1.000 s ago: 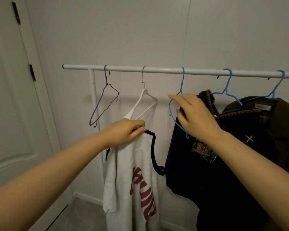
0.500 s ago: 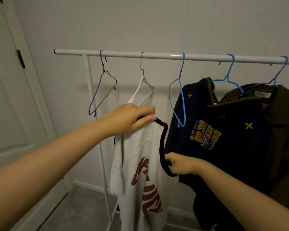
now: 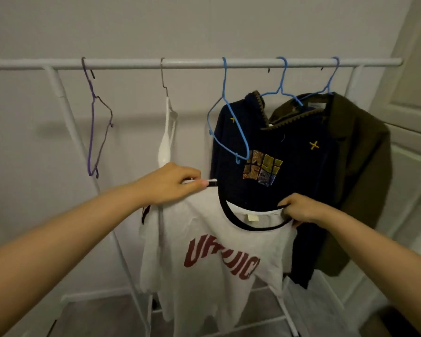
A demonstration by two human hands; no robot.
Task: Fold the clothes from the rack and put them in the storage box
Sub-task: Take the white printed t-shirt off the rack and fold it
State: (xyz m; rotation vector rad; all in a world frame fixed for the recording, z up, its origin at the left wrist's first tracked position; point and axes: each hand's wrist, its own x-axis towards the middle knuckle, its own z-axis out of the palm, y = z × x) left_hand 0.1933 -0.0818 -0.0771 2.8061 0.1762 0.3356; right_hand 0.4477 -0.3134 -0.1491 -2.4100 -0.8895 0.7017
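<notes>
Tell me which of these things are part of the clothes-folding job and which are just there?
Part of the job:
- white T-shirt with red lettering and black neckband, gripped by left hand and right hand
- dark navy embroidered sweater
- olive green coat
- white metal rack

Just there:
- bare purple wire hanger
- bare blue wire hanger
- white plastic hanger
</notes>
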